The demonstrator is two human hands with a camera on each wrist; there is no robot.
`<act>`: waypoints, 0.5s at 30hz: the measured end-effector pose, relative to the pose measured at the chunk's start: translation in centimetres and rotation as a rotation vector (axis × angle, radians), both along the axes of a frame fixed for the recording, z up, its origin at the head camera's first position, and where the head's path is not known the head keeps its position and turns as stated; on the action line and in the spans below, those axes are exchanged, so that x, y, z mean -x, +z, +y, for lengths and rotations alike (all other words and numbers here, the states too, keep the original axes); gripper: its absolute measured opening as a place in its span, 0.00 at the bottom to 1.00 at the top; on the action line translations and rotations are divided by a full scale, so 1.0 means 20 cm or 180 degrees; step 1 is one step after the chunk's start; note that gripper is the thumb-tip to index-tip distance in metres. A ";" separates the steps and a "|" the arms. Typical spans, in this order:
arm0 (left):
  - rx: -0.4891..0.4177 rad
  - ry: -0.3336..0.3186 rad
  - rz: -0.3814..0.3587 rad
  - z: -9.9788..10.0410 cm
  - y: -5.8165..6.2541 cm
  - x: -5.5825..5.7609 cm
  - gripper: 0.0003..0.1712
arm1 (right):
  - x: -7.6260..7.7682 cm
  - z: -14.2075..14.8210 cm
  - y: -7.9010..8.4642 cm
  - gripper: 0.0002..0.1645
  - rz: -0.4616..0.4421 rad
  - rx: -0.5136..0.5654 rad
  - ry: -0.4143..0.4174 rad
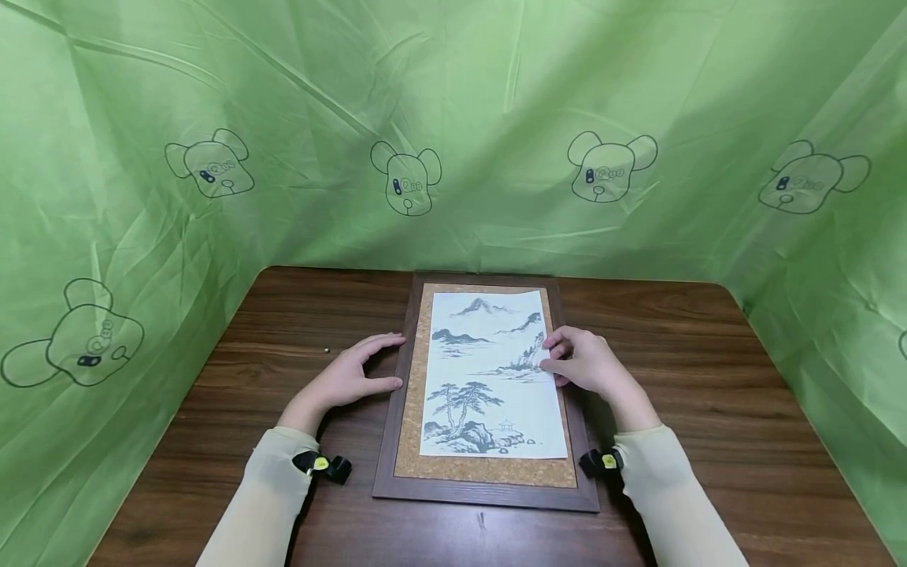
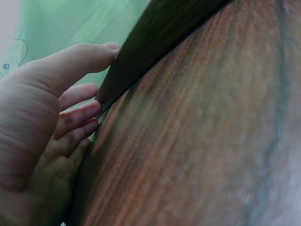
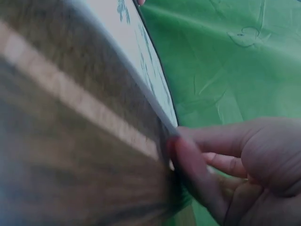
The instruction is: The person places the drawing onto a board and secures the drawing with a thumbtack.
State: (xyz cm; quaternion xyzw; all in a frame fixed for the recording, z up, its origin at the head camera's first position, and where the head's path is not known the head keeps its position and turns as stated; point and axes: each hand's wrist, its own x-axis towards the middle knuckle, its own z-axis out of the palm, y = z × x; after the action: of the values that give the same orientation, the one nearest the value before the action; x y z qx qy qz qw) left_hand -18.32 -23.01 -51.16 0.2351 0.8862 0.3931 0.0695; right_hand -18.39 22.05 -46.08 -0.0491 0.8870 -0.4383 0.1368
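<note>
Evidently, you are at the step of handling the landscape print point(image 1: 496, 354); whether laying it down or lifting it off, I cannot tell. It sits over the cork panel point(image 1: 489, 470), inside the dark wooden frame point(image 1: 489, 493) on the table point(image 1: 234, 394), cork showing along all four sides, the widest band at the near end. Your right hand point(image 1: 588, 364) pinches the print's right edge between thumb and fingers; the right wrist view suggests that edge is raised off the cork. Your left hand point(image 1: 347, 379) grips nothing: fingers and thumb are spread, tips against the frame's left edge, probably steadying it. Whether the print's far side lies flat, not clear. Next move, in my judgement, calls for a light pinch and a braced frame: lower or raise that edge evenly, keep the print square to the frame, avoid creasing the paper.
</note>
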 end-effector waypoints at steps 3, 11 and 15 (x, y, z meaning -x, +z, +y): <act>-0.0005 0.0007 -0.0025 0.00 0.00 0.00 0.46 | 0.01 0.01 -0.02 0.18 -0.0042 0.0171 -0.0003; 0.0010 0.0018 -0.0047 0.01 0.02 -0.01 0.46 | 0.02 0.02 -0.03 0.21 -0.0161 0.0356 0.0043; 0.0016 0.0022 -0.0044 0.01 0.02 -0.01 0.45 | 0.02 0.02 -0.03 0.21 -0.0177 0.0371 0.0092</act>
State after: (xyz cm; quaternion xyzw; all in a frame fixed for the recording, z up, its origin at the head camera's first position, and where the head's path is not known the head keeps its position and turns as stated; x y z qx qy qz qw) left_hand -18.19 -22.89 -50.83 0.2291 0.8875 0.3926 0.0749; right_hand -18.81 22.47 -46.59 -0.0577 0.8550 -0.4883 0.1646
